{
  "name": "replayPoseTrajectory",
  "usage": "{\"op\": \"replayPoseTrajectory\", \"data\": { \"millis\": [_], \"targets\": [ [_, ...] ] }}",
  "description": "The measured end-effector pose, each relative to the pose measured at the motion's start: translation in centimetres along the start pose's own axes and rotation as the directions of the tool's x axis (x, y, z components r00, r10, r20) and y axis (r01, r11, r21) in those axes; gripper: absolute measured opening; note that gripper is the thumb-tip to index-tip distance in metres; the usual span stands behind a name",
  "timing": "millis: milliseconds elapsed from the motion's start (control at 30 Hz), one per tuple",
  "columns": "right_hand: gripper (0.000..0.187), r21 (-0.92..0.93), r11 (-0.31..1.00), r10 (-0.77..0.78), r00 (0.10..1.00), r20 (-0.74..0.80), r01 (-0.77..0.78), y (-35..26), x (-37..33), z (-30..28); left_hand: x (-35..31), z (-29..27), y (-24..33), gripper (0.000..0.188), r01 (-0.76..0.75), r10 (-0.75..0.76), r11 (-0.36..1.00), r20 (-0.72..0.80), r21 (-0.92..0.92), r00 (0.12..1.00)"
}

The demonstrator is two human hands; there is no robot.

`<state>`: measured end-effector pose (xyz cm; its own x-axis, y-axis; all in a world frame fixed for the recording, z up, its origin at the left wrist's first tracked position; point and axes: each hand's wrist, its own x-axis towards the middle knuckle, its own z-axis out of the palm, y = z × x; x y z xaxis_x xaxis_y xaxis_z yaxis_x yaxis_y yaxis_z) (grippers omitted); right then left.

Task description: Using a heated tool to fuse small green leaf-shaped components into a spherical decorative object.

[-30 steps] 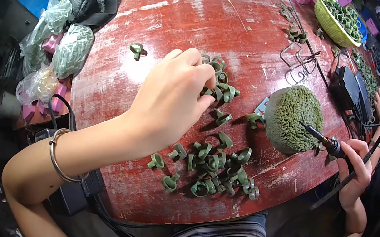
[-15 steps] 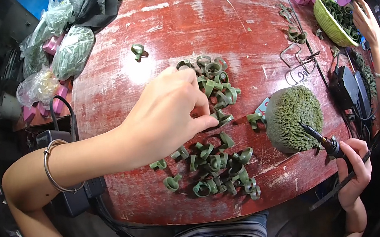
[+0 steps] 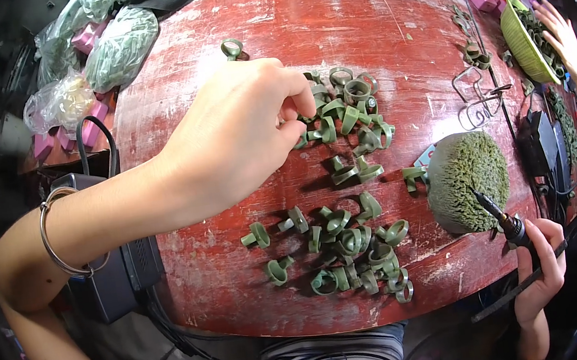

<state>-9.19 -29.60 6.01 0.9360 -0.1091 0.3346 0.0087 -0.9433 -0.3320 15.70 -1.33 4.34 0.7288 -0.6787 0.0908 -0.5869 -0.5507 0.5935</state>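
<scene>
Above the heap of green rings, my left hand is bent down with thumb and index finger closed round a green ring at the heap's left edge; the fingers hide part of it. My right hand grips a black soldering iron with a thin tip. That tip lies over the crumbly green top of a round block, which stands at the table's right. Nearer me lies a second loose group of green rings. One more green ring sits against the block's left side.
On the right, another person's hand reaches over a light-green basket of green pieces. A bent wire stand lies behind the block. Plastic bags and a black box with cables are at the left. A lone ring lies farther back.
My view has shifted, so the table's things sit farther right. My left hand has moved from the heap's middle to its left edge. My right hand still holds the iron over the block.
</scene>
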Motion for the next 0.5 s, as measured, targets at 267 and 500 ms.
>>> {"op": "replayPoseTrajectory", "data": {
  "millis": [267, 500],
  "targets": [
    [0.032, -0.051, 0.999, -0.008, 0.997, 0.079, 0.012, -0.7, 0.0, -0.5, 0.7, 1.0, 0.4, 0.011, -0.206, 0.208, 0.977, -0.021, 0.049, 0.978],
    [0.033, -0.06, 0.995, -0.077, 0.997, 0.007, 0.077, -0.4, 0.1, 0.1, 2.6, 3.3, 1.3, 0.01, -0.353, 0.348, 0.932, 0.075, 0.085, 0.935]
  ]
}}
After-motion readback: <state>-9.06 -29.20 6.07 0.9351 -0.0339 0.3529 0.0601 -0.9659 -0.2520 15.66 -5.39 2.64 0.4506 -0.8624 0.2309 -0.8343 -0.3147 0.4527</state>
